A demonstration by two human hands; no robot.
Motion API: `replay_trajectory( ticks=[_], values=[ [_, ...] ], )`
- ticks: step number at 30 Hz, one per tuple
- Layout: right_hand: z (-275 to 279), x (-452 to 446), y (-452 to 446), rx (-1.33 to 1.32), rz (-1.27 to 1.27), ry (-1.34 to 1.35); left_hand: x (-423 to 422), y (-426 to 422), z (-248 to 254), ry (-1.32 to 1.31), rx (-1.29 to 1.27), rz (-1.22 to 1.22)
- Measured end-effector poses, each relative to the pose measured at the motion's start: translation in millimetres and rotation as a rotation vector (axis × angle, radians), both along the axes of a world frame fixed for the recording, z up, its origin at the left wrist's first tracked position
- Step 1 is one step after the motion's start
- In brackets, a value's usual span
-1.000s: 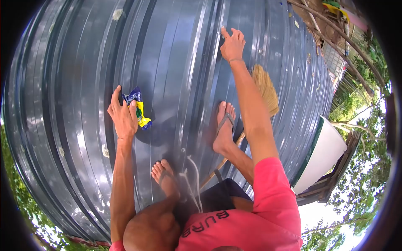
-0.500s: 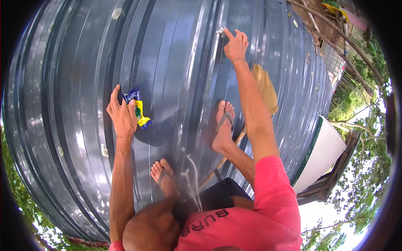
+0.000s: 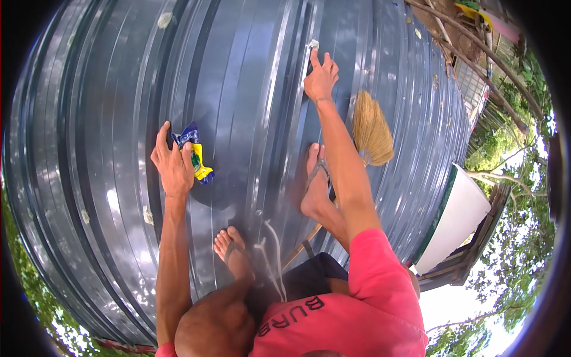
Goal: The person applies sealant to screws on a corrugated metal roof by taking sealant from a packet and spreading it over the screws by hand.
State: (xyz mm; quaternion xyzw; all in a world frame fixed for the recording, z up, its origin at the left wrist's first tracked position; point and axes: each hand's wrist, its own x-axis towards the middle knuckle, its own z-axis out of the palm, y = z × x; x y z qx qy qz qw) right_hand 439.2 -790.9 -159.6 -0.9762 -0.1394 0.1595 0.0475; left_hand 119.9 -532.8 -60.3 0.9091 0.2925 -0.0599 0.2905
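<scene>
My left hand (image 3: pixel 173 165) rests on the grey ribbed metal sheet (image 3: pixel 238 77), its thumb and fingers around a crumpled blue and yellow packet (image 3: pixel 198 160). Farther up, my right hand (image 3: pixel 322 77) is over a raised rib, fingers apart and holding nothing. Its index fingertip is at a small whitish blob (image 3: pixel 313 44) on the rib. Other pale blobs stick to the sheet, one (image 3: pixel 148 215) below my left hand and one (image 3: pixel 165 20) near the top.
A straw broom (image 3: pixel 372 128) lies right of my right forearm, its handle passing behind my leg. My sandalled feet (image 3: pixel 317 184) stand on the sheet. Branches (image 3: pixel 482 47), foliage and a white panel (image 3: pixel 457 217) are beyond the right edge.
My right hand has shifted left and slightly down, its fingertip now below the whitish blob. More of the broom shows. My left hand stays on the packet.
</scene>
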Motion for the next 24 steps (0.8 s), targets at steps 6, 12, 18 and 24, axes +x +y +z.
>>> replay_trajectory(
  ticks=[6, 12, 18, 24],
  values=[
    [-6.9, 23.4, -1.9, 0.118, -0.222, 0.130, -0.1, -0.9, -0.1, -0.021, 0.002, 0.006],
    [-16.8, 41.9, 7.9, 0.251, -0.323, 0.193, -0.5, -0.1, 0.1, -0.002, -0.003, 0.000],
    [-5.4, 28.2, 4.2, -0.119, 0.257, -0.194, -0.2, 0.9, 2.5, 0.024, -0.016, 0.005],
    [9.8, 14.1, -8.4, -0.278, 0.435, -0.346, -0.7, 0.8, 1.2, 0.004, -0.017, 0.016]
  ],
)
